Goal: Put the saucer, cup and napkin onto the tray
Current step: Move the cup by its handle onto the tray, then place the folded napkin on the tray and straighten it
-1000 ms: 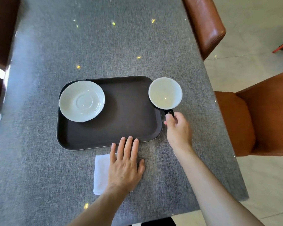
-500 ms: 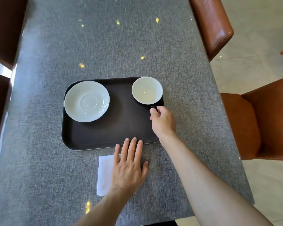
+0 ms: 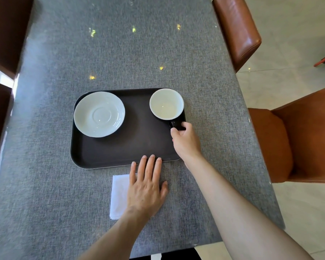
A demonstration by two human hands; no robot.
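On the tray [image 3: 120, 151], the saucer [image 3: 99, 114] sat left, the cup [image 3: 166, 104] right; the napkin [image 3: 119, 196] lay just before the tray.

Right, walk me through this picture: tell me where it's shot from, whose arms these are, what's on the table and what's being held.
There is no machine here. The picture comes from a wide-angle camera worn on a person's head, looking down at their own bare arms. A dark tray sits on a grey table. A white saucer lies at the tray's left end, and a cup, white inside and seemingly empty, stands at its right end. The right hand pinches the cup's dark handle. The left hand lies flat and open, partly covering a white napkin on the table just in front of the tray. Brown chairs stand around the table.
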